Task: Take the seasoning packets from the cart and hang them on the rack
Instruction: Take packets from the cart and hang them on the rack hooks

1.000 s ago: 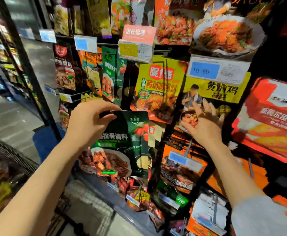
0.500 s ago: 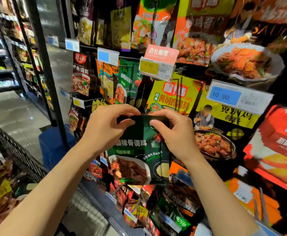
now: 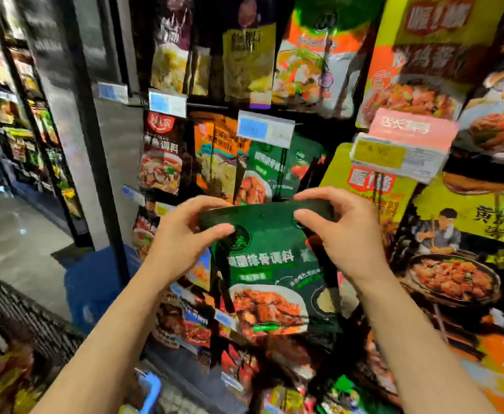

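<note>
Holding item: one green rib-seasoning packet, upright before the rack, just below matching green packets at 12 o'clock. Your left hand pinches its top-left corner; your right hand pinches the top-right. Cart: 8 o'clock.

Dark green packet, white lettering, red-brown dish

one head-worn wide-angle view looks forward and slightly down. it sits close to the rack of hanging packets.
</note>
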`<state>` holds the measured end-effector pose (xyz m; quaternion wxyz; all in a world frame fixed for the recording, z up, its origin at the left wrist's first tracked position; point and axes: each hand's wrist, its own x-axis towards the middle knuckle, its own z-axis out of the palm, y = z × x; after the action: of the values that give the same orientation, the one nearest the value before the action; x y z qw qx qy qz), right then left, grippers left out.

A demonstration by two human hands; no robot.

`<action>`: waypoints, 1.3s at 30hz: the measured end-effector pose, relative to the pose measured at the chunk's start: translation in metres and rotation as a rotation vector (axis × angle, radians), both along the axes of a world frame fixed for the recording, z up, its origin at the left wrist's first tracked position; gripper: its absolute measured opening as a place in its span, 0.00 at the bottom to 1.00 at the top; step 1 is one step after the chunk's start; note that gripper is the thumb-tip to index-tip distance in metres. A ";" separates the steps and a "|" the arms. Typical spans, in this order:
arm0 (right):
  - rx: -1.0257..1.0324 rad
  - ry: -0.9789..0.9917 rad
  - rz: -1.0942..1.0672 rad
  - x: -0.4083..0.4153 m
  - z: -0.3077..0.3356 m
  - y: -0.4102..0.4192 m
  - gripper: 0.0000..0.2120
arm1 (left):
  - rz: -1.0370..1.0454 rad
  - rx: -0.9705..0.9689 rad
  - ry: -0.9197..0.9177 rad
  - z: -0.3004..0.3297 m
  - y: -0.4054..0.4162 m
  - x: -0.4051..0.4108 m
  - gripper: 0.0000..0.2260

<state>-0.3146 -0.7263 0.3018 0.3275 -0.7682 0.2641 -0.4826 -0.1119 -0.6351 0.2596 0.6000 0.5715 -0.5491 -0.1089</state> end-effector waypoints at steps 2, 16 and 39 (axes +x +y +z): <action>0.046 -0.021 -0.033 0.021 -0.001 0.000 0.10 | -0.029 -0.078 -0.002 0.004 -0.003 0.021 0.13; 0.088 -0.016 -0.099 0.082 -0.015 -0.016 0.15 | -0.006 -0.102 -0.035 0.021 -0.040 0.087 0.04; 0.345 -0.301 -0.370 0.101 0.006 -0.075 0.11 | -0.012 -0.073 0.226 0.029 -0.153 0.089 0.11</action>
<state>-0.2132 -0.8008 0.3083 0.3951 -0.5599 0.4262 -0.5906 -0.0229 -0.7885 0.2884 0.6778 0.5302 -0.4849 -0.1560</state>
